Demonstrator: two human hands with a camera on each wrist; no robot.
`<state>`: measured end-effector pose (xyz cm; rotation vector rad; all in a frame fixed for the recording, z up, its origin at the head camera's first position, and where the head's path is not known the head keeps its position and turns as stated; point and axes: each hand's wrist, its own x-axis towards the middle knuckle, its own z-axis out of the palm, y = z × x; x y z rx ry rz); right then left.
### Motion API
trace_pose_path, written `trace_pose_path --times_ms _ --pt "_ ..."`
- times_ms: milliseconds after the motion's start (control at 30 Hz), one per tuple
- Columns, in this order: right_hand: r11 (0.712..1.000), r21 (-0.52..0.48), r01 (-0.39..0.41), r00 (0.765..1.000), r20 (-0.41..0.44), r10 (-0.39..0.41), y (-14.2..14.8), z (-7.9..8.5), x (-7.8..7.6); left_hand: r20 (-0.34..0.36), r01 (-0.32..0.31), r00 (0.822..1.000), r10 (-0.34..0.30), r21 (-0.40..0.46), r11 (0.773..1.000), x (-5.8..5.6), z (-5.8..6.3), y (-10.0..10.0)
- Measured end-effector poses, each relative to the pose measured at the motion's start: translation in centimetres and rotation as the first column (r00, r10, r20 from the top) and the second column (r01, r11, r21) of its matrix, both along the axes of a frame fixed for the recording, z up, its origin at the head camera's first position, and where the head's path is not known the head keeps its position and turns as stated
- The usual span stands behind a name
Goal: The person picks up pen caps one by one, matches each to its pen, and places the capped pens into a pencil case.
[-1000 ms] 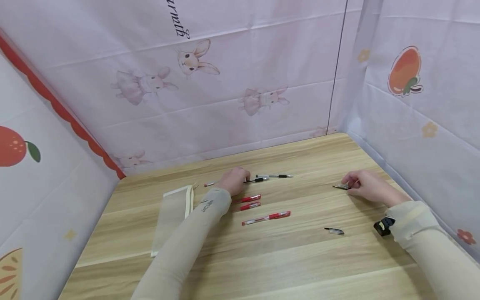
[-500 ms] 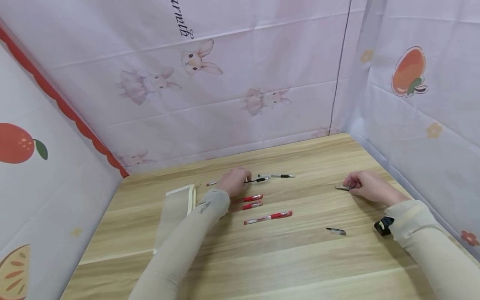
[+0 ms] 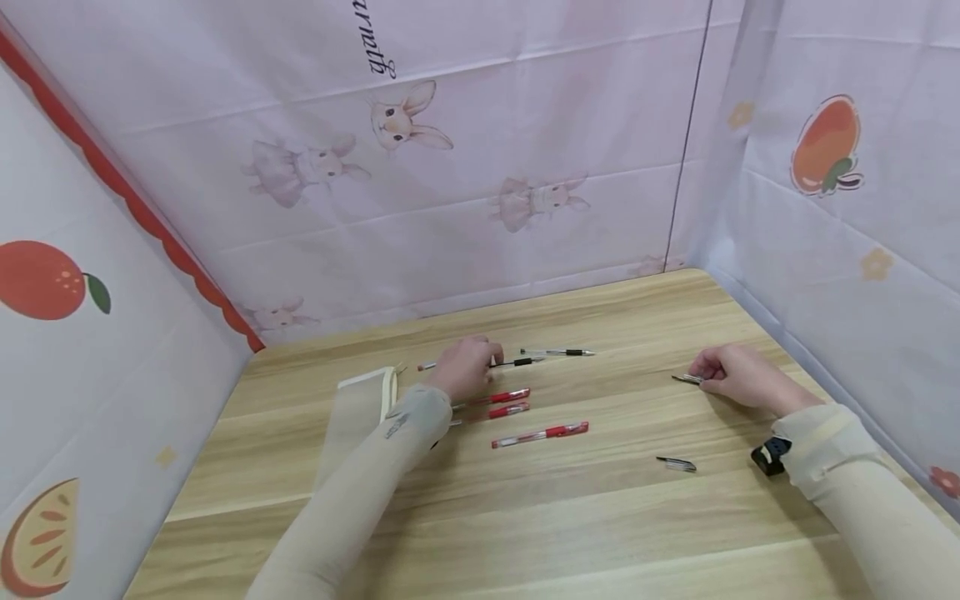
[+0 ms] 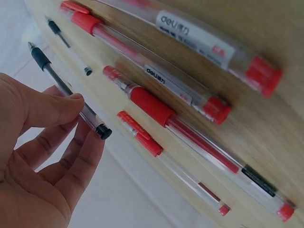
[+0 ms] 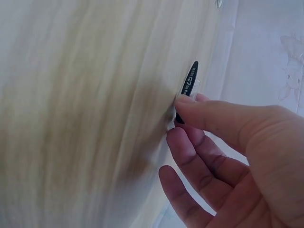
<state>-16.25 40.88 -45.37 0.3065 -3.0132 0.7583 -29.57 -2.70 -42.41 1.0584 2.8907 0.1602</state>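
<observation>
Across the pale wood-grain table (image 3: 600, 533), in the head view, I have the left grip (image 3: 462, 368) at the far middle, the right grip (image 3: 738, 377) well apart near the right edge. In the left wrist view, the left pinches a clear plastic pen with a black rubber sleeve (image 4: 57, 79) near its rear end; that hold could let it swivel. In the right wrist view, fingertips pinch a small black-and-clear plastic pen cap (image 5: 189, 80); so slight, it might slip away.
</observation>
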Motion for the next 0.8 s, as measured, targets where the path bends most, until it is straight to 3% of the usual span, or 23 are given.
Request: trace_pose_path --times_ms 167,400,800 --pt "1.000 -0.005 -0.003 1.000 -0.002 0.003 -0.3 0.1 -0.1 0.029 0.027 0.999 -0.029 0.063 0.998 0.6 0.5 -0.7" --pt "1.000 -0.016 0.004 1.000 0.028 -0.004 -1.4 1.0 -0.1 0.099 -0.002 0.995 -0.011 0.126 0.992 1.9 1.7 -1.3" --pt "0.995 -0.089 -0.040 0.999 0.023 0.042 -4.6 2.9 -0.2 0.056 0.027 0.998 -0.037 0.171 0.985 3.5 2.6 -1.9"
